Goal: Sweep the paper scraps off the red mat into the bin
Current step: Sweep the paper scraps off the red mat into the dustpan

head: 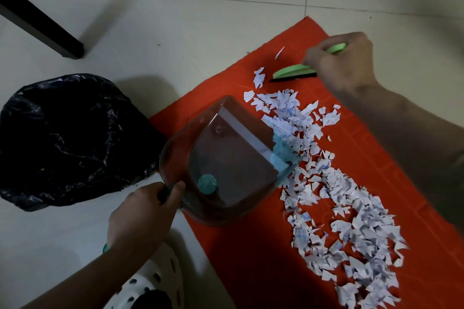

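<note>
The red mat (pixel 251 271) lies on the floor under and between both hands. The bin (pixel 30 108), lined in black plastic, sits off the mat, just beyond the left hand (pixel 143 211). The paper scraps (pixel 351 221) run in a long band from near the right hand (pixel 344 63) toward the person. The clear dustpan (pixel 226 163) has its lip at the band's edge.

The left hand grips the dustpan handle. The right hand is closed round a green brush (pixel 293 73) at the band's far end.

This looks like an early sweep. The next move calls for drawing scraps toward the lip with the pan held flat.

The handle is hidden by fingers and the bin's inside is too dark to read. The mat's near end is cut off, and whether the tinted pan holds scraps is unclear.
</note>
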`<state>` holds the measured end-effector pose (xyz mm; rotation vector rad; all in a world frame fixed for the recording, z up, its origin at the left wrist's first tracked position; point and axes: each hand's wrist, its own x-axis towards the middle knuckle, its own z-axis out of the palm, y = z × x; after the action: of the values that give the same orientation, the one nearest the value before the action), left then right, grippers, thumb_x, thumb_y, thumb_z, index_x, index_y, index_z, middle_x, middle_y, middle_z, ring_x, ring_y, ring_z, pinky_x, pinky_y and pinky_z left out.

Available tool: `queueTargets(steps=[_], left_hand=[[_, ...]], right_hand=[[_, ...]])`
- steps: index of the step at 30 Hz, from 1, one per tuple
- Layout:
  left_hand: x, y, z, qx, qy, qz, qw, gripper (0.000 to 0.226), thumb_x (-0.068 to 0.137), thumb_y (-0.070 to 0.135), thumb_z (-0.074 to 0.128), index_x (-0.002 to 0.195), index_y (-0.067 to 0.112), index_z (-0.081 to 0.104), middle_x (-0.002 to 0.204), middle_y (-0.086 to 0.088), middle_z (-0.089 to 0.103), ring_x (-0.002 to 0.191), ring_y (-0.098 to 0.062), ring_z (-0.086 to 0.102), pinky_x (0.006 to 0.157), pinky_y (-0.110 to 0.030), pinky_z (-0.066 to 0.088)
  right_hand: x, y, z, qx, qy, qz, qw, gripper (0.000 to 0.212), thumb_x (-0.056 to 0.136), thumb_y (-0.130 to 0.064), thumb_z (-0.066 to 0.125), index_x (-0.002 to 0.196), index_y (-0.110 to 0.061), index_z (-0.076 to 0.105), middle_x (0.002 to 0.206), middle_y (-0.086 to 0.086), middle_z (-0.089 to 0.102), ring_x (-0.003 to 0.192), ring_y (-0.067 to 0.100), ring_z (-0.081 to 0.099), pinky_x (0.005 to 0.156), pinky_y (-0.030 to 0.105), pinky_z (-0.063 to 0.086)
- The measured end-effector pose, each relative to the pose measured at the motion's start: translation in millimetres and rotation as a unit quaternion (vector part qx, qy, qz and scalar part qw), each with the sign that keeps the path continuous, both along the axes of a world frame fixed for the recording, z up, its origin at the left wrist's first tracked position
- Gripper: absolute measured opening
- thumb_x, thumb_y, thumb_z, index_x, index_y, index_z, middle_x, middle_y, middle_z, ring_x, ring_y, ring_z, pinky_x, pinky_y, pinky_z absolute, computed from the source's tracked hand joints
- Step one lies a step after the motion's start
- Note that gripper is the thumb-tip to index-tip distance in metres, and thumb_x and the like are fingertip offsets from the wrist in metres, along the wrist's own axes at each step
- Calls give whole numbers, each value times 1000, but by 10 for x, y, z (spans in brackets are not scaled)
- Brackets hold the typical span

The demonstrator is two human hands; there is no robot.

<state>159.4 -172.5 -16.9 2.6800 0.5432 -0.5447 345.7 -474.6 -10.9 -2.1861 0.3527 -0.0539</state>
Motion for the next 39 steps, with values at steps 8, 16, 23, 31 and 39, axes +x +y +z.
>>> queueTargets(steps=[8, 16, 23, 31, 39], left_hand=[[-34, -22, -3, -4, -7, -7, 1000, 53, 92, 59, 45, 54, 23, 46, 44, 5, 45, 44, -11, 47, 47, -24, 32], [-78, 6, -21, -2, -10, -5, 1000, 55, 92, 60, 43, 54, 20, 47, 45, 4, 46, 45, -13, 49, 47, -25, 33], [-101, 40, -41, -2, -9, -11, 1000, 55, 92, 60, 42, 55, 20, 46, 46, 4, 46, 44, -14, 48, 48, -25, 34], [-170, 34, -44, -6, -7, -19, 1000, 53, 92, 60, 43, 57, 20, 48, 46, 4, 45, 42, -12, 46, 48, -24, 37], [-183, 89, -41, -3, -8, -1, 1000, 54, 92, 61, 42, 57, 20, 48, 47, 3, 47, 44, -14, 47, 48, -24, 36]], right_hand=[[231, 162, -105, 3, -42, -17, 999, 19, 87, -24, 57, 92, -21, 75, 87, -6, 66, 72, 1, 53, 57, 6, 36], [89, 19, -91, -29, 31, 18, 999, 18, 79, -27, 67, 88, -17, 78, 76, 3, 67, 53, 7, 48, 46, 15, 37], [32, 140, -46, 28, -23, -10, 999, 18, 79, -28, 63, 85, -20, 78, 80, -6, 72, 65, -3, 56, 62, 15, 46], [-98, 313, -115, 9, 51, 115, 992, 15, 86, -21, 64, 91, -18, 77, 80, 2, 70, 48, 5, 48, 40, 14, 34], [-255, 47, 27, 30, 4, 18, 999, 15, 78, -20, 66, 83, -13, 77, 57, -4, 62, 37, 0, 45, 39, 9, 30]])
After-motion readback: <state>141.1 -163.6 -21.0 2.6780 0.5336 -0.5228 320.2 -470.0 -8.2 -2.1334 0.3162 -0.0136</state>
